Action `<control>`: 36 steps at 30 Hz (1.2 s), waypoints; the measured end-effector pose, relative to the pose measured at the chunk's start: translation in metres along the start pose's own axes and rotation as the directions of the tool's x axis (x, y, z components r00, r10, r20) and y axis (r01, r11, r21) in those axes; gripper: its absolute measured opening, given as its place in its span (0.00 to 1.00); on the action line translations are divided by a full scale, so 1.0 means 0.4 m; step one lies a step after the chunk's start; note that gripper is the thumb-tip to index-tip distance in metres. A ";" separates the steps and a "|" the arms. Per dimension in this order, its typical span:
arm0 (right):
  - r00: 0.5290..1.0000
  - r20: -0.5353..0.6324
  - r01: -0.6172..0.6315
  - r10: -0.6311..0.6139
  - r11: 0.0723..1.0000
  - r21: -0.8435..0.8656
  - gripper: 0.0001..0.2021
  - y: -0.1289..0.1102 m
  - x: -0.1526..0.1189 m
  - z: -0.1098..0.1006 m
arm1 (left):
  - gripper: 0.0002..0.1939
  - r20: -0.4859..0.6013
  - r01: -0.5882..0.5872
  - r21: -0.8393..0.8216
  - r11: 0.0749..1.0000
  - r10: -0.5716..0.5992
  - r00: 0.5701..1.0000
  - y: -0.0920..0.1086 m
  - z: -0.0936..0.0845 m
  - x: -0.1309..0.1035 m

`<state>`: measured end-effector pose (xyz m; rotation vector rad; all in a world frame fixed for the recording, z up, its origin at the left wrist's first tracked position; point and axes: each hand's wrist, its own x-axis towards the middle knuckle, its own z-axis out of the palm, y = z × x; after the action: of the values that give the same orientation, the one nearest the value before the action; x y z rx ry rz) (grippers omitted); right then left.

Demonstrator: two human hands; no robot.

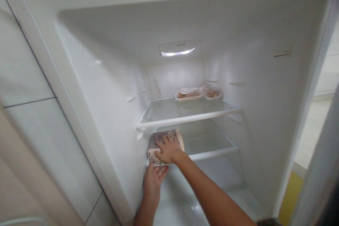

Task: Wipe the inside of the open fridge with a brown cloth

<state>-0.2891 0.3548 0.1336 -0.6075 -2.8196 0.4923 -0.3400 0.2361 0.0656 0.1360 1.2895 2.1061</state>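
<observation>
A folded patterned cloth, brown and cream, lies over the left front part of the lower glass shelf inside a fridge. My right hand presses on top of the cloth with its fingers spread. Under the shelf's front edge, at the left, is my left hand, palm up, its fingertips reaching beneath the shelf and the cloth. Whether those fingertips grip the shelf edge or the cloth is hidden.
The upper glass shelf sits just above my hands and bears two wrapped food trays at the back. Fridge walls stand close on the left and right. A lit lamp is on the ceiling.
</observation>
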 end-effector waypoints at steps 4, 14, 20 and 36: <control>1.000 -0.001 0.010 -0.010 1.000 0.010 0.36 -0.040 0.039 0.022 | 0.22 0.008 -0.019 0.025 0.999 0.019 1.000 -0.010 -0.004 0.006; 0.922 -0.189 -0.368 0.337 0.915 -0.167 0.33 0.299 -0.142 -0.090 | 0.21 0.097 0.003 0.160 0.987 -0.018 0.995 -0.014 -0.037 -0.008; 0.900 -0.285 -0.406 0.329 0.870 -0.278 0.29 0.428 -0.220 -0.117 | 0.18 0.170 -0.065 0.203 0.977 0.030 0.985 -0.039 0.002 -0.022; 0.813 -0.227 -0.572 0.536 0.807 -0.147 0.35 0.354 0.095 -0.070 | 0.42 0.502 -0.067 0.204 0.977 -0.046 0.864 -0.156 0.004 0.125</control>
<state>-0.2645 0.5008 0.1130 -1.4704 -2.5042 0.2092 -0.3487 0.2850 0.0030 0.7425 1.1795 1.7609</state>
